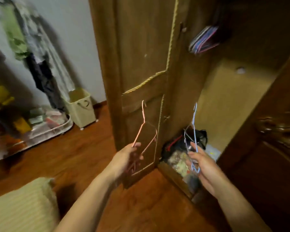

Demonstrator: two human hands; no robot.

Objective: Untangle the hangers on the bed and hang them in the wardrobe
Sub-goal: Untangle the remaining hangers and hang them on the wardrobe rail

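My left hand [128, 158] grips a pink wire hanger [143, 124] by its lower part, hook pointing up, in front of the wardrobe's closed left door [141, 56]. My right hand [203, 164] holds a light blue wire hanger [194, 121], also hook up, at the open wardrobe compartment [233, 97]. Several pink, blue and white hangers [203, 40] hang together high inside the wardrobe. The two held hangers are apart from each other.
Bags and clutter [182, 153] lie on the wardrobe floor. The open right door [274, 139] stands at my right. A beige basket [80, 108] and clothes hanging on the wall [32, 47] are at the left. A corner of the bed [23, 206] shows at the bottom left.
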